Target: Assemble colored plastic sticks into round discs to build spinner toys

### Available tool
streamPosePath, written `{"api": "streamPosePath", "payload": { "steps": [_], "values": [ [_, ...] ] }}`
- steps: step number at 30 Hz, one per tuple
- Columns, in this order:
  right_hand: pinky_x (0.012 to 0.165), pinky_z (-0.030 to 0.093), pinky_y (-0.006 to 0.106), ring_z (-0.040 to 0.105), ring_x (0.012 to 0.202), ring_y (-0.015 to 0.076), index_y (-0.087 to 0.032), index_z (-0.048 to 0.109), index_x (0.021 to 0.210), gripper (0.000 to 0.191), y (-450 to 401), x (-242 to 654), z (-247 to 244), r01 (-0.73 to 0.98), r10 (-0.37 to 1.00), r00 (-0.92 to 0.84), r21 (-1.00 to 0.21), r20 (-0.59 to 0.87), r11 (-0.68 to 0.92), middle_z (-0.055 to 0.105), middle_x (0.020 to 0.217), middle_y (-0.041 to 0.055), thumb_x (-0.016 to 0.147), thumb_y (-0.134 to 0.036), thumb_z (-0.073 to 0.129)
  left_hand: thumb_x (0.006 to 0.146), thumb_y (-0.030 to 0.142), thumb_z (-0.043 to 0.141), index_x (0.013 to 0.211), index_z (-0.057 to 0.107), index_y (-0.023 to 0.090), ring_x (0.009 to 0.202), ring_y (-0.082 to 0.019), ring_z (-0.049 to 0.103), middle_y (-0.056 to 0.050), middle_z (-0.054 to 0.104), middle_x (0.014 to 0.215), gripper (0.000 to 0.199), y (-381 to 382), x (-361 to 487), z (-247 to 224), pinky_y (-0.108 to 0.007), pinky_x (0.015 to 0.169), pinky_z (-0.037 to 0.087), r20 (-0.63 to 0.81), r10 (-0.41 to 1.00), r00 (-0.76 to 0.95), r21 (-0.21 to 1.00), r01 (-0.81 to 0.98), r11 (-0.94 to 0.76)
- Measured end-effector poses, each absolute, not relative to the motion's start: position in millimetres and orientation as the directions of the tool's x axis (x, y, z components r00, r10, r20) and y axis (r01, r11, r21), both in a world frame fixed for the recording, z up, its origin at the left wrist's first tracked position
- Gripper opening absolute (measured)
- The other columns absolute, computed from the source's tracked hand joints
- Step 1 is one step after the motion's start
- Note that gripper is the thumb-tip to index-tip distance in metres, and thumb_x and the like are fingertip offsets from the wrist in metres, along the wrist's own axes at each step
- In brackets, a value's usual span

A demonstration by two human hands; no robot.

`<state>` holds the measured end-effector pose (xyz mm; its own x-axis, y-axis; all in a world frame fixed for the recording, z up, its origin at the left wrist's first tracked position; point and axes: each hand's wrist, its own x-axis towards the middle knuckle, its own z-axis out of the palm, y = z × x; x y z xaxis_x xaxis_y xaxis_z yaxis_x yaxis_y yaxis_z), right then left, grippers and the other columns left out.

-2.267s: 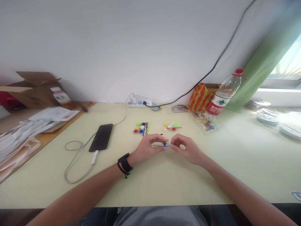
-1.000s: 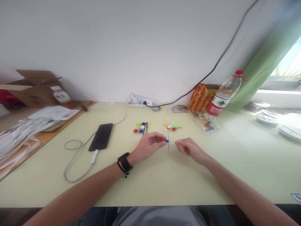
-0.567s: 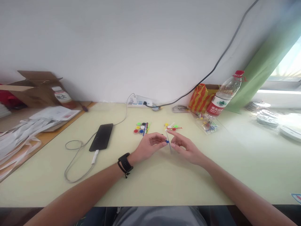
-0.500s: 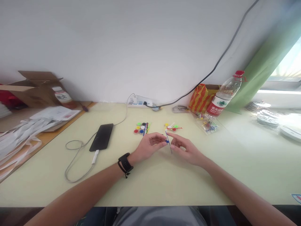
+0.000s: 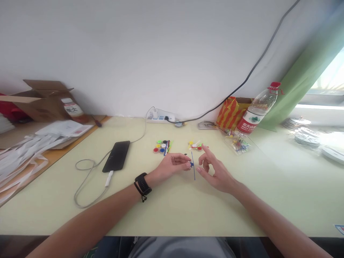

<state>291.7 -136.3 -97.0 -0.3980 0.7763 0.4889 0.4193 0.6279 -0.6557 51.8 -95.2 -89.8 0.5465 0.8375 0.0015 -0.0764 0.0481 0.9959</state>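
The left hand (image 5: 172,167) has its thumb and fingertips closed in a pinch on a small blue piece (image 5: 191,164), from which a thin blue strip (image 5: 194,173) stands crosswise in the gap between the hands. The right hand (image 5: 219,174) is spread loosely, thumb and index finger well parted, holding nothing; its thumb tip is just beside the strip, though contact cannot be made out. The pinch looks to be the only support, so a push from the right thumb could tilt the strip or knock the piece loose. Just beyond the left fingers lies a tiny black part (image 5: 185,154), which a careless knuckle could sweep away. Farther beyond are coloured discs (image 5: 162,150) and, past the right fingertips, a loose coloured cluster (image 5: 198,147) where a dropped piece might get mixed in.
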Motion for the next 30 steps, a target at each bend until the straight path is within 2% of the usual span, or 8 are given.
{"api": "streamPosePath", "payload": {
  "steps": [3,5,6,8,10,18,24,30],
  "values": [
    [0.065,0.049,0.031,0.051,0.068,0.0152,-0.028,0.046,0.146,0.048,-136.0,291.8,-94.9,0.401,0.806,-0.371,-0.703,0.462,0.587,0.058,0.099,0.0034,0.100,-0.040,0.055,0.078,0.036,0.089,0.105,0.072,0.016,0.090,-0.022,0.076,-0.009,0.078,0.095,0.038,-95.4,51.9,-88.5,-0.038,0.091,0.058,-0.006,0.844,0.537,0.994,-0.086,0.062],
    [0.060,0.044,0.030,0.047,0.062,0.0143,-0.022,0.065,0.099,0.027,-135.1,293.6,-91.7,0.398,0.840,-0.401,-0.757,0.365,0.519,0.054,0.081,0.0010,0.103,-0.045,0.051,0.075,0.035,0.091,0.101,0.067,0.017,0.088,-0.021,0.076,-0.008,0.078,0.093,0.039,-96.0,52.4,-87.0,-0.037,0.089,0.058,-0.001,0.854,0.520,0.991,-0.113,0.070],
    [0.057,0.040,0.030,0.041,0.057,0.0136,-0.022,0.058,0.076,0.040,-134.5,294.7,-89.8,0.389,0.854,-0.420,-0.789,0.308,0.476,0.047,0.069,-0.0008,0.104,-0.047,0.046,0.075,0.034,0.091,0.099,0.064,0.018,0.087,-0.021,0.076,-0.007,0.078,0.091,0.040,-96.2,52.6,-86.3,-0.037,0.088,0.058,0.002,0.859,0.512,0.989,-0.129,0.075],
    [0.053,0.032,0.030,0.030,0.052,0.0127,-0.023,0.036,0.056,0.058,-133.6,296.3,-86.0,0.350,0.866,-0.444,-0.844,0.232,0.406,0.032,0.056,-0.0032,0.107,-0.050,0.038,0.074,0.032,0.092,0.098,0.060,0.019,0.087,-0.020,0.076,-0.006,0.077,0.090,0.042,-96.5,52.8,-85.3,-0.037,0.088,0.058,0.004,0.865,0.501,0.985,-0.151,0.082],
    [0.054,0.030,0.031,0.029,0.054,0.0127,-0.022,0.032,0.056,0.058,-133.2,296.1,-82.7,0.309,0.869,-0.434,-0.867,0.236,0.390,0.030,0.056,-0.0035,0.107,-0.051,0.039,0.075,0.032,0.091,0.099,0.058,0.019,0.088,-0.020,0.075,-0.005,0.077,0.091,0.043,-96.5,52.8,-85.4,-0.037,0.089,0.057,0.001,0.870,0.494,0.985,-0.151,0.084],
    [0.067,0.044,0.031,0.053,0.074,0.0170,-0.023,0.054,0.090,0.026,-132.8,288.8,-81.0,0.283,0.885,-0.386,-0.879,0.260,0.383,0.057,0.080,0.0010,0.099,-0.047,0.060,0.079,0.031,0.088,0.101,0.062,0.019,0.089,-0.019,0.074,-0.006,0.076,0.093,0.036,-93.0,51.1,-88.0,-0.036,0.089,0.057,0.061,0.874,0.482,0.986,-0.166,0.023],
    [0.066,0.046,0.031,0.053,0.072,0.0167,-0.023,0.057,0.092,0.027,-129.0,293.8,-81.9,0.318,0.903,-0.342,-0.872,0.262,0.373,0.058,0.079,0.0011,0.101,-0.049,0.057,0.080,0.034,0.087,0.102,0.067,0.019,0.096,-0.022,0.074,-0.007,0.077,0.098,0.033,-74.6,40.0,-82.0,-0.038,0.091,0.056,0.162,0.934,0.319,0.965,-0.250,-0.082],
    [0.063,0.041,0.028,0.051,0.069,0.0149,-0.022,0.057,0.086,0.027,-129.3,293.5,-80.1,0.354,0.907,-0.356,-0.866,0.224,0.353,0.055,0.073,-0.0012,0.101,-0.045,0.056,0.077,0.040,0.088,0.099,0.071,0.018,0.098,-0.023,0.074,-0.009,0.077,0.101,0.035,-61.6,31.7,-86.0,-0.040,0.095,0.057,0.240,0.958,0.158,0.971,-0.031,-0.238]
  ]
}}
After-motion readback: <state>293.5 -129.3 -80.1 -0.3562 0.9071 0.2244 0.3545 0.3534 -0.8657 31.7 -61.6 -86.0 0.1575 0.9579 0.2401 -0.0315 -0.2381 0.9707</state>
